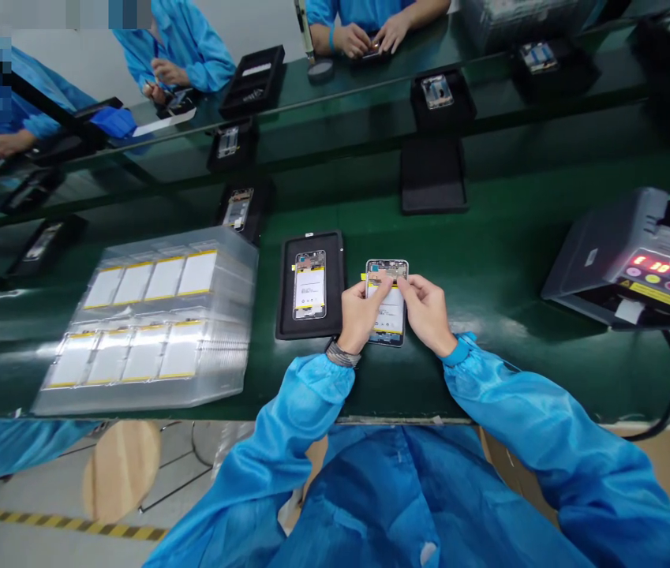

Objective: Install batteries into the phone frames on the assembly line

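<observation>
On the green workbench [465,260] in front of me lies a phone frame with a battery fitted [387,304], a strip of yellow tape across its upper part. My left hand [361,317] and my right hand [426,314] both pinch at that upper part, and their fingers hide some of the tape and frame. To the left, a similar phone frame [309,285] rests in a black tray [282,288]. Farther left stands a clear plastic stack of flat batteries with yellow edges [151,319].
A grey bench machine with a red digital display [624,264] stands at the right. Black trays holding phone frames [238,209] line the bench's far side. Co-workers in blue sleeves [370,31] work beyond a raised shelf. A round wooden stool [121,472] stands on the floor below.
</observation>
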A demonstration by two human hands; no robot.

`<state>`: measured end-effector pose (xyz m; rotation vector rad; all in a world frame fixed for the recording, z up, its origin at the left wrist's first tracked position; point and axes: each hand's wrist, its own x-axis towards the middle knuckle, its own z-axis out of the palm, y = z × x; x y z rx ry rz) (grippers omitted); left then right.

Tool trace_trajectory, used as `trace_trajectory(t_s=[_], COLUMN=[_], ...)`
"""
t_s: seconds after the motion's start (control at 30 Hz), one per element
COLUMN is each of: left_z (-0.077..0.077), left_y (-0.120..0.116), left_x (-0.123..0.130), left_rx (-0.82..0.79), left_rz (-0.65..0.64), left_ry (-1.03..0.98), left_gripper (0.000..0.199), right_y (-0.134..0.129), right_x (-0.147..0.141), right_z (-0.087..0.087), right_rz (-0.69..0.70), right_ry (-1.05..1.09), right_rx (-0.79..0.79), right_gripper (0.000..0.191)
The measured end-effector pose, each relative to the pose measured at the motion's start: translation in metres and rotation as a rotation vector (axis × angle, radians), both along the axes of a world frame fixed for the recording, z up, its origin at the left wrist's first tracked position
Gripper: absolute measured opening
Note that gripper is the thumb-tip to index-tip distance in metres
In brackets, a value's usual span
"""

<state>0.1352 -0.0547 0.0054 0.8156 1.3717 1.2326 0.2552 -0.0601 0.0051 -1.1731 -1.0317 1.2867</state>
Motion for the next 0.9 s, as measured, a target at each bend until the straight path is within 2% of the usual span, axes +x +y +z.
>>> trace_trajectory(t_s=[0.2, 0.5, 0.6, 0.7, 0.77, 0.83, 0.9], left_z=[0.004, 0.009, 0.018, 0.029, 0.034, 0.035, 0.034], left_y=[-0.001, 0.002, 0.000, -0.001, 0.000, 0.001, 0.002], left_x=[-0.003, 0.000, -0.001, -0.003, -0.004, -0.005, -0.004], left_rx=[-0.006, -0.084, -0.129, -0.195, -0.233, -0.281, -0.327], left_rz=[-0.016, 0.044, -0.100, -0.284, -0.338, -0.371, -0.397], left_ry=[0.000, 0.030, -0.069, -0.130, -0.114, -0.101, -0.103], left_gripper=[0.047, 0.051, 0.044, 0.041, 0.043, 0.045, 0.045], right_y=[-0.001, 0.004, 0.011, 0.021, 0.023, 0.015, -0.005], right_x=[0.000, 0.003, 0.005, 0.015, 0.030, 0.052, 0.080], right_z=[0.008, 0.003, 0.009, 0.017, 0.021, 0.025, 0.026], right_rz=[0.029, 0.061, 0.008, -0.060, -0.076, -0.079, -0.115], right_ry=[0.033, 0.001, -0.029, 0.035, 0.045, 0.010, -0.019], right_rx=[0.030, 0.059, 0.052, -0.048, -0.117, -0.154, -0.158], right_gripper=[0.037, 0.027, 0.023, 0.026, 0.030, 0.029, 0.024])
